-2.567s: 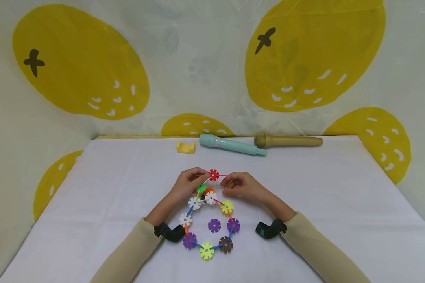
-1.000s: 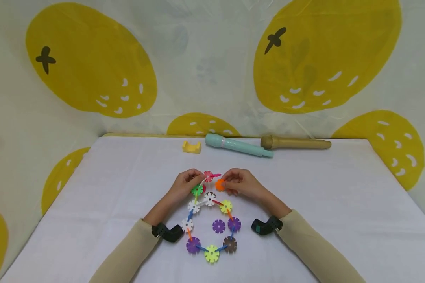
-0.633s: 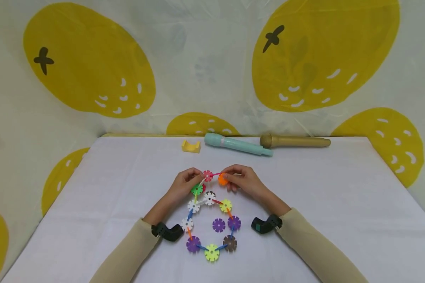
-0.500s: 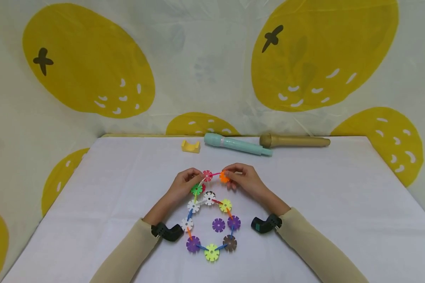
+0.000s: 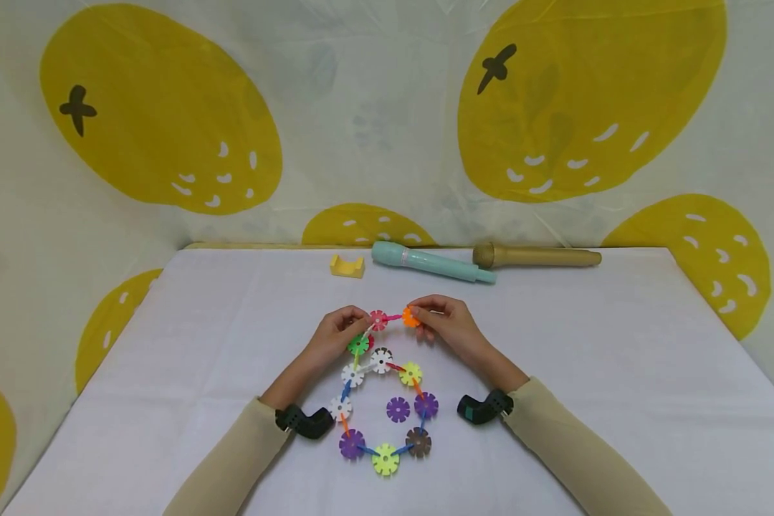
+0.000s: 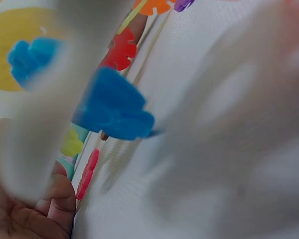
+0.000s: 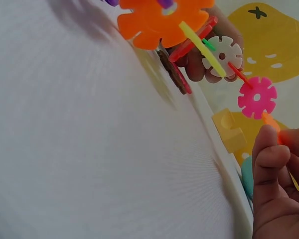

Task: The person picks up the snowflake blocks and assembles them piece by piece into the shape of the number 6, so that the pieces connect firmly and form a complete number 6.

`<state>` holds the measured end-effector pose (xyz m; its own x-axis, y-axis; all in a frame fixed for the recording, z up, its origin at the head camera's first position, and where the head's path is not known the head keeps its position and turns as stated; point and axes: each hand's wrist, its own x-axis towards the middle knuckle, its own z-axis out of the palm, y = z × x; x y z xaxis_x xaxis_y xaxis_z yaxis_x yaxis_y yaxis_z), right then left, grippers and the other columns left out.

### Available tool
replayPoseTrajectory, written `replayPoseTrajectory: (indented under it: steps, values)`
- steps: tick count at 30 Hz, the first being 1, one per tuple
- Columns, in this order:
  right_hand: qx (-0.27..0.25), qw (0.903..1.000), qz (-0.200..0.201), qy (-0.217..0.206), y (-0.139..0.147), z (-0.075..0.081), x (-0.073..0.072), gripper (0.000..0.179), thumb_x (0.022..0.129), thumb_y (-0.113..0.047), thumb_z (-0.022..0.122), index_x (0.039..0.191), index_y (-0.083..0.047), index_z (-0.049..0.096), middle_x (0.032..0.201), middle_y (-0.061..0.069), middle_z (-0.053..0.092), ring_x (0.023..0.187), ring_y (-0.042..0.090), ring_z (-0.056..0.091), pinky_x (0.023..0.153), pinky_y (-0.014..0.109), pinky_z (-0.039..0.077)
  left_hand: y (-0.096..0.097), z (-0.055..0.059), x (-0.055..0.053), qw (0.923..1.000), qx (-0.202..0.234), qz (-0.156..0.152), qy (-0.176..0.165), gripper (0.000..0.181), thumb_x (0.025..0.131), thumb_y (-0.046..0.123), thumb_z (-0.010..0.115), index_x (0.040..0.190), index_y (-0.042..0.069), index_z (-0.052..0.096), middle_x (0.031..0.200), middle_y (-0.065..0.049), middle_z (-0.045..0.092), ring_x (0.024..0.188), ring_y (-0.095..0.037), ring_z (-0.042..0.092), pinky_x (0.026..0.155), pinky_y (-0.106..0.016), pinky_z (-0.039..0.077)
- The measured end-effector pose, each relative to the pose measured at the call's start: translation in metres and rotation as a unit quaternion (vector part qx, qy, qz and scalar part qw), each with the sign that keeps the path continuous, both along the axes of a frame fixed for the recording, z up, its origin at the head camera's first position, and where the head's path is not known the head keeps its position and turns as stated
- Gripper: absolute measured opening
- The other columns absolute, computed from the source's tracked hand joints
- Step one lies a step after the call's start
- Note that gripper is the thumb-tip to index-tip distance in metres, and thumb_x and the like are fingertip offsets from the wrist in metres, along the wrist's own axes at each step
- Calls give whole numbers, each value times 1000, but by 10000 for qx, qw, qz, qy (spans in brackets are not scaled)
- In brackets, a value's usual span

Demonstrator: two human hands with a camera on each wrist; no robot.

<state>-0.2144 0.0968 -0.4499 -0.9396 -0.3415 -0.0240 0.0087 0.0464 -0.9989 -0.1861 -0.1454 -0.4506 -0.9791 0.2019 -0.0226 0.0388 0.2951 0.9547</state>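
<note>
Notched plastic interlocking discs form a ring on the table, including a lime disc (image 5: 385, 459), a brown disc (image 5: 418, 442) and a white disc (image 5: 381, 360). A branch rises from its upper left through a green disc (image 5: 359, 345). My left hand (image 5: 335, 335) pinches this branch beside the red-pink disc (image 5: 378, 319); in the right wrist view its fingers are behind a white disc (image 7: 222, 56). My right hand (image 5: 448, 317) pinches an orange disc (image 5: 411, 317) between thumb and fingers, its edge against a pink disc (image 7: 257, 97) at the branch's end.
One loose purple disc (image 5: 398, 410) lies inside the ring. Along the table's back edge are a yellow notched block (image 5: 347, 266), a mint microphone-shaped object (image 5: 428, 263) and a gold one (image 5: 535, 256). A fruit-print cloth (image 5: 374, 143) hangs behind.
The right hand, holding nothing at first, has picked up the orange disc from near the ring's top and raised it to the pink disc. The left hand keeps its hold.
</note>
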Motion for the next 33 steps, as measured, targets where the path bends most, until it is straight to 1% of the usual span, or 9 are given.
replayPoseTrajectory:
  steps: [6,12,17,23,25,29,31,32,33]
  values:
    - [-6,10000,-53,7,-1,0,-1,28,94,-13,65,116,4,64,92,7,66,62,11,59,60,20,51,0,-1,0,9999,-115,-39,-16,18,98,15,57,105,0,65,88,-3,62,74,-17,49,61,-20,41]
    - [-117,9999,1,-83,-1,0,-1,29,94,-11,65,117,8,62,91,5,67,62,10,61,61,20,52,0,0,0,9999,-123,-28,7,19,98,17,58,106,0,65,88,-4,62,74,-17,50,61,-20,41]
    - [-108,9998,94,-137,-2,0,-1,29,94,-10,65,116,9,62,93,5,68,63,10,61,61,20,52,0,-1,0,9999,-104,-39,18,20,98,18,60,106,0,65,87,-3,61,73,-16,49,61,-20,40]
    - [-59,9997,112,-186,-3,-1,-2,26,94,-9,65,112,8,62,94,5,69,63,9,61,63,20,53,1,0,1,9997,-215,-89,-11,19,98,14,60,106,-2,65,86,-3,61,72,-15,49,61,-19,40]
    - [-83,9997,120,-207,-3,-1,-1,24,94,-7,64,111,9,62,94,4,69,62,9,60,64,20,53,2,4,2,9996,-256,-113,-38,18,98,12,59,106,-4,65,86,-3,61,72,-15,48,61,-19,40]
    - [-274,9991,181,-263,-4,0,0,22,94,-3,61,111,12,59,92,4,68,60,9,61,64,21,54,5,23,11,9993,-320,-203,5,18,98,9,58,104,-6,65,84,-5,61,70,-15,47,60,-19,40]
    - [-376,9987,175,-298,-5,0,1,21,95,-1,60,110,13,58,91,4,67,60,10,61,64,21,54,5,31,16,9991,-295,-273,94,18,97,8,58,102,-7,64,82,-4,61,69,-14,47,59,-20,39]
    - [-406,9986,169,-307,-6,0,1,21,95,0,60,110,14,57,90,4,67,60,10,61,65,21,54,5,34,17,9990,-295,-303,105,18,97,8,58,102,-8,64,81,-5,61,68,-14,47,59,-20,39]
    - [-407,9986,151,-303,-6,0,1,21,95,0,59,110,14,57,90,4,66,60,10,61,64,21,54,6,34,17,9990,-295,-326,94,17,97,8,58,102,-8,64,81,-4,61,68,-14,47,59,-19,39]
